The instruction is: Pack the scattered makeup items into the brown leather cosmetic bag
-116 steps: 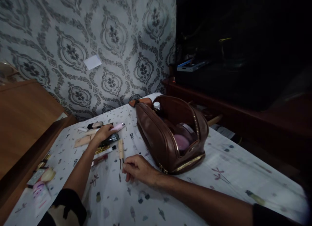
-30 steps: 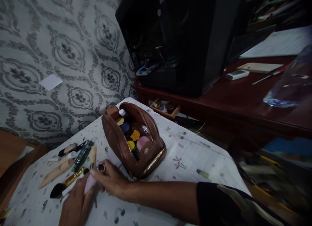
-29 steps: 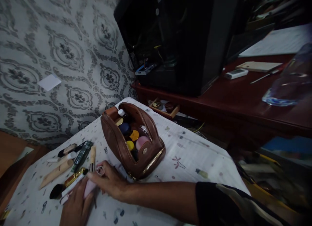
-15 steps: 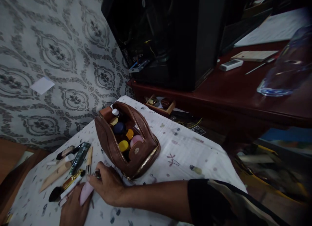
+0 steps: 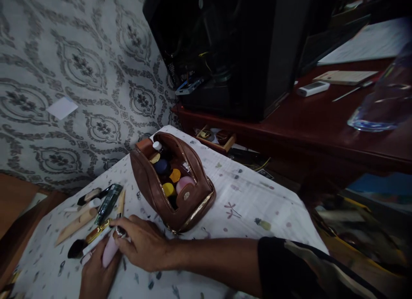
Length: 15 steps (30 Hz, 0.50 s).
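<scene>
A pink tube lies low on the patterned table cloth. My left hand curls around its lower end. My right hand reaches across and pinches the tube's shiny cap with closed fingers. Just behind stands an open brown leather pouch holding several small bottles and jars with coloured lids. A row of cosmetics lies to the left of the hands: a beige tube, a dark green tube, a gold stick and a black brush.
A dark red wooden desk runs behind the table, with a black case, a white remote and a clear bottle. Patterned wallpaper backs the left side. A brown wooden surface borders the table's left edge.
Since the earliest frame my left hand brought the pink tube from the far row to the near cloth. My right hand left the cloth and closed on its cap. The view swung right.
</scene>
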Tool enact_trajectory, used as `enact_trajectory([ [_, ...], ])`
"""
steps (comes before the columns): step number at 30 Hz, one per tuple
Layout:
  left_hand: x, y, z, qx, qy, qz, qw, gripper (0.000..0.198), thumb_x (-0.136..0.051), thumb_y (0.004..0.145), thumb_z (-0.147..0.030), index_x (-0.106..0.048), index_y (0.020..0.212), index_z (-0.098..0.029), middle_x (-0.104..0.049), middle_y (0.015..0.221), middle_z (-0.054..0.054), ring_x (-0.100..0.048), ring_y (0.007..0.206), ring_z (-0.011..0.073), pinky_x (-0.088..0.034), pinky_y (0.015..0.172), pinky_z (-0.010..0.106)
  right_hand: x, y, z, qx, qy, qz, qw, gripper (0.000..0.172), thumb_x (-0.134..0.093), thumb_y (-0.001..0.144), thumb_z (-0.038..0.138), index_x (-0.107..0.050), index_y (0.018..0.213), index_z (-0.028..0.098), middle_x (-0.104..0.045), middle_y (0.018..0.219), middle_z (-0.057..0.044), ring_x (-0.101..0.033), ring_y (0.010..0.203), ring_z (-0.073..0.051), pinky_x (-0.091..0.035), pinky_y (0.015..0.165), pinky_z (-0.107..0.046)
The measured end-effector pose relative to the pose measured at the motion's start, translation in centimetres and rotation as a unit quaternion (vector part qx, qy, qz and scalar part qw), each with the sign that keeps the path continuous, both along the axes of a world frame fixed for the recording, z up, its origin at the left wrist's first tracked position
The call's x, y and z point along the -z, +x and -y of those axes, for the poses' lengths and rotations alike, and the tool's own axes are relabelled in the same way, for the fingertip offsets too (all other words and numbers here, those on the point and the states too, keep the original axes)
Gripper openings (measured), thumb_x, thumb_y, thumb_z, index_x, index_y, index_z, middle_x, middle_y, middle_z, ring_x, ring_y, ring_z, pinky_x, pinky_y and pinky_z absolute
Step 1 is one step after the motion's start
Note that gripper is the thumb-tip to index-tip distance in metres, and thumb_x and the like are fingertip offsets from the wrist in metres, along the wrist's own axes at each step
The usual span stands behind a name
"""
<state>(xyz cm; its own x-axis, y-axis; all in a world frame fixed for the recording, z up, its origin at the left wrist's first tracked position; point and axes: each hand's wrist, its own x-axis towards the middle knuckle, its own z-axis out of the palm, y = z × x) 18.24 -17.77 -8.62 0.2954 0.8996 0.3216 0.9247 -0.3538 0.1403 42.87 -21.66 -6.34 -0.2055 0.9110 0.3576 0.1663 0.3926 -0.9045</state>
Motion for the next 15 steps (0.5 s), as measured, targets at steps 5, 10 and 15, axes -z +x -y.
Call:
enact_trajectory([
  [5, 0.4, 0.9, 0.3, 0.071, 0.056, -0.015, 0.996, 0.025, -0.053, 0.089, -0.041, -0.061, 0.106, -0.025, -0.078, 0.098, 0.007, -0.075, 0.088, 0.0310, -0.059, 0.076, 0.040, -0.1, 0.1, -0.8, 0.027, -0.101, -0.039, 0.994, 0.049, -0.070, 0.083, 0.048, -0.049, 0.118, 0.022, -0.066, 0.087, 0.000, -0.061, 0.079, -0.019, -0.045, 0.071, -0.028],
  [10, -0.5, 3.1, 1.6, 0.114, 0.098, -0.029, 0.988, 0.015, -0.050, 0.091, -0.029, -0.061, 0.098, -0.022, -0.074, 0.087, 0.008, -0.071, 0.077, 0.0277, -0.055, 0.067, 0.036, 0.7, -0.3, -1.5, 0.036, -0.142, -0.057, 0.988, 0.029, -0.066, 0.085, 0.045, -0.049, 0.088, 0.023, -0.055, 0.069, 0.006, -0.052, 0.065, -0.013, -0.038, 0.061, -0.023],
  [15, -1.0, 3.8, 1.7, 0.094, 0.073, -0.039, 0.992, 0.013, -0.051, 0.090, -0.025, -0.061, 0.096, -0.019, -0.070, 0.088, 0.009, -0.068, 0.084, 0.0249, -0.054, 0.076, 0.035, 1.5, -0.8, -2.4, 0.032, -0.117, -0.064, 0.991, 0.039, -0.056, 0.081, 0.060, -0.052, 0.081, 0.021, -0.055, 0.068, 0.002, -0.052, 0.065, -0.015, -0.041, 0.059, -0.026],
])
